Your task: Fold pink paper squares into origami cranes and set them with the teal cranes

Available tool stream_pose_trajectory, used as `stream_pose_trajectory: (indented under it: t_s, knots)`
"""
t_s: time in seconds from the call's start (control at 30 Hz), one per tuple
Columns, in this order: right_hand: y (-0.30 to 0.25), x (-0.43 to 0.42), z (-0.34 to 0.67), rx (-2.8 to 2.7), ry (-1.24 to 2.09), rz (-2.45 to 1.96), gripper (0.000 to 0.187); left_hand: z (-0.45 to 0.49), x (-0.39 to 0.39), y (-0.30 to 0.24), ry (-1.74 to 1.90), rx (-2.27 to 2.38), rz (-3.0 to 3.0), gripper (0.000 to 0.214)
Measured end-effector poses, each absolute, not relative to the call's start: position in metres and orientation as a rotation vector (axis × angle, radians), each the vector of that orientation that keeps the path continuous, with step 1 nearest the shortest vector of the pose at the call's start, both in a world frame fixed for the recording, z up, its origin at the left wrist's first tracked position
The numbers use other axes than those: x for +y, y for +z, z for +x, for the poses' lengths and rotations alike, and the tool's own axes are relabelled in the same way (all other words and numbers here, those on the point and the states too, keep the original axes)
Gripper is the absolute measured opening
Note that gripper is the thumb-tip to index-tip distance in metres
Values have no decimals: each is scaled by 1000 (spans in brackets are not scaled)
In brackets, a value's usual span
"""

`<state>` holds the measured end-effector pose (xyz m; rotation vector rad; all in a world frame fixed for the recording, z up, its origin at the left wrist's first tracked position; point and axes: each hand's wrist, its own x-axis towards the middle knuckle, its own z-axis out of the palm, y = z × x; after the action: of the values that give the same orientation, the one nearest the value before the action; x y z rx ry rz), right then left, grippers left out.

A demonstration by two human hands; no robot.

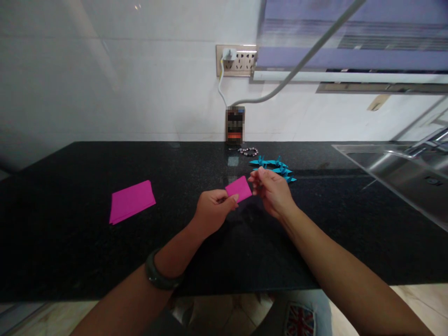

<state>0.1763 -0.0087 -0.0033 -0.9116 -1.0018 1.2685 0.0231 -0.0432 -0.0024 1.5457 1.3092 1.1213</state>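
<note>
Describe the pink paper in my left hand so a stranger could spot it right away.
Start on the black countertop and find the left hand, the one with a dark bangle on its wrist. Pinched between its thumb and fingers is a small, four-sided pink paper. Larger pink sheets lie on the countertop farther left; this piece is smaller and hand-held.

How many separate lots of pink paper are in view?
2: a small pink piece held in the left hand, and a larger pink stack lying on the dark counter off to the left. The stack's sheets can't be counted from here.
</note>
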Motion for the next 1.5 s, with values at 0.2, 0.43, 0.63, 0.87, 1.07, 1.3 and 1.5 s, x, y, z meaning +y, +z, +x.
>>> stream_pose_trajectory:
  t_s: [0.2,0.43,0.63,0.87,1.07,1.3,1.5]
  knots:
    - [-15,-25,159,-1255,1478,-871,26,21,-41,-4,1174,1233,1488,22]
    - [-11,-17,164,-1135,1296,-903,21,21,-42,-5,1158,1231,1514,23]
    - [-6,-16,169,-1084,1354,-871,27,22,-40,-5,1248,1226,1323,22]
    - [-18,-24,161,-1268,1339,-900,22,23,-40,-6,1225,1142,1241,23]
    - [-12,-23,167,-1551,1337,-995,23,17,-34,-4,1287,1056,1138,22]
    - [-12,-25,166,-1466,1078,-988,22,15,-35,1,1364,1112,1118,19]
    - [-14,-21,169,-1532,1094,-947,22,16,-34,-3,1381,1042,1064,21]
